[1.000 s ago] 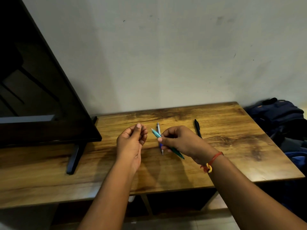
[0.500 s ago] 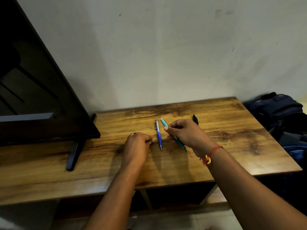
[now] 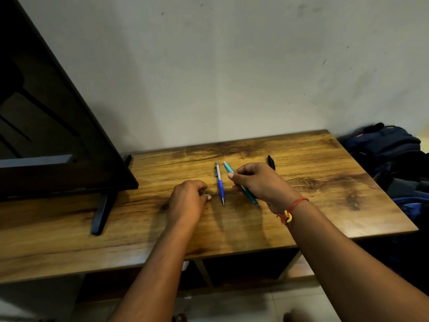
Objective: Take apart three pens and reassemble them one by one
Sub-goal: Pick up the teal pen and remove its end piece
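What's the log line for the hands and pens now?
right hand: holds teal pen | left hand: curled on table, grip unclear | blue pen: between hands | black pen: untouched

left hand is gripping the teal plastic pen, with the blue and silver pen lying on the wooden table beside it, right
No, the head view shows the right hand, not the left hand, gripping the teal plastic pen. The blue and silver pen lies on the wooden table beside it.
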